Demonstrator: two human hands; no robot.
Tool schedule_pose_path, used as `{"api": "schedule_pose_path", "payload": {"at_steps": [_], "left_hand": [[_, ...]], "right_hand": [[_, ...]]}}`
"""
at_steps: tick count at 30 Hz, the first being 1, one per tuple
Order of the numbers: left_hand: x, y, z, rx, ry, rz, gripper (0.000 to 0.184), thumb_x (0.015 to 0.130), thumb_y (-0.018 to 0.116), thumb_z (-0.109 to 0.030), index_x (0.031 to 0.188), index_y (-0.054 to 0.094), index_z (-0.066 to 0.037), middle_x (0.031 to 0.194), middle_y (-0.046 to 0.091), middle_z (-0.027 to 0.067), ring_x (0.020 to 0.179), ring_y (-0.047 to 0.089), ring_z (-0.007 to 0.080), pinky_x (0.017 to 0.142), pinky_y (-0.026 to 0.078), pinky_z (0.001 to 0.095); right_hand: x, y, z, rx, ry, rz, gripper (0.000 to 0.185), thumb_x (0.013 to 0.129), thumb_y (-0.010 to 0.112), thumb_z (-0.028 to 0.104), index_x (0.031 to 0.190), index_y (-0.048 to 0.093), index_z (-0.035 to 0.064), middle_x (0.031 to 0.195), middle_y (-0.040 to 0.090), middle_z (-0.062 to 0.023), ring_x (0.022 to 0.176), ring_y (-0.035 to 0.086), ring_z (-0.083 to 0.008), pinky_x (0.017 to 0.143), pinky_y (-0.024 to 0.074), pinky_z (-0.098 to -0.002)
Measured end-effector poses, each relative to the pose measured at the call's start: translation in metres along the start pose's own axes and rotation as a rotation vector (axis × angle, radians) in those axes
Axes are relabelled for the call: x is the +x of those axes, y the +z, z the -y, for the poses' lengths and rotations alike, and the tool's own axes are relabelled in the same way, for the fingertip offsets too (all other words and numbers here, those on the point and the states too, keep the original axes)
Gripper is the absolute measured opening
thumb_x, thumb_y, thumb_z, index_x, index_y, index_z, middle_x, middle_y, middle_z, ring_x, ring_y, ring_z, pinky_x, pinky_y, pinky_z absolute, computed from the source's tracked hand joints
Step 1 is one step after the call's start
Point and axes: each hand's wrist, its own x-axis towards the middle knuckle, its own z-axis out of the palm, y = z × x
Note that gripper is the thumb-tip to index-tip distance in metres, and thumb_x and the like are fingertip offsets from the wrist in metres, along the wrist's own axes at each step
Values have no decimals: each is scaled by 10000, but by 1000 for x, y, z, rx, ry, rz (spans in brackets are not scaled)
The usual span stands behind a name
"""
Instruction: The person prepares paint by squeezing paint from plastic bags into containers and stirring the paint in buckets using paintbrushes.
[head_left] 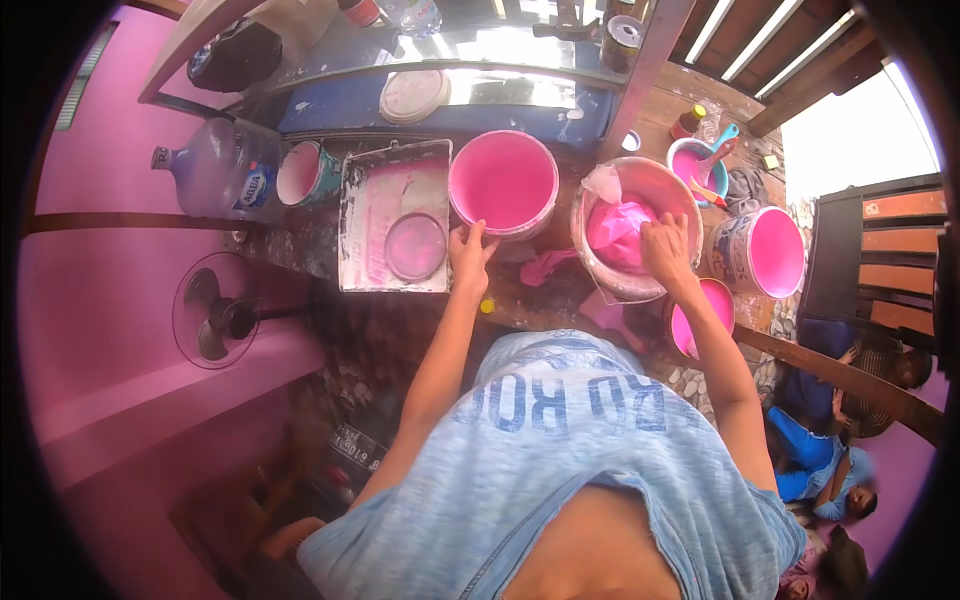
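Observation:
My left hand grips the near rim of a round bucket whose inside is coated in pink paint. Over a larger whitish bucket on the right, my right hand has its fingers closed on a crumpled pink sheet. I cannot tell whether the sheet is cloth or plastic. A pale crumpled piece hangs at this bucket's far rim. Left of the held bucket lies a paint tray smeared pink, with a round lid in it.
Right of the buckets stand a tub with brushes, a pink-lined pail and a smaller pink container. A water jug and paint can stand left, above a fan. People sit at lower right.

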Motion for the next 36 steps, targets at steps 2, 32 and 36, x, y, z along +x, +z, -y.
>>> {"api": "schedule_pose_path", "payload": {"at_steps": [2,32,36], "left_hand": [[-28,14,2,476,427,-259,472,843,737,-195,1173,448,-20,1182,475,122,1148,499,245,1027,438,499],[-76,196,7,384,888,590,417,813,697,-96,1186,528,-21,1039,594,197,996,595,396,819,467,430],[-91,192,7,345,901,526,378,846,648,-73,1194,511,-14,1034,578,196,987,600,377,825,467,409]], "right_hand": [[15,-14,-6,-50,-133,45,46,669,614,70,698,640,46,692,640,-149,817,579,-295,800,366,-427],[34,-184,25,98,-236,-603,631,668,887,292,1200,606,101,1136,631,-72,1114,552,-242,988,404,-407],[2,-99,10,435,77,-545,1104,559,927,410,1402,353,-12,1359,449,-213,1238,478,-384,1028,397,-465]]}}
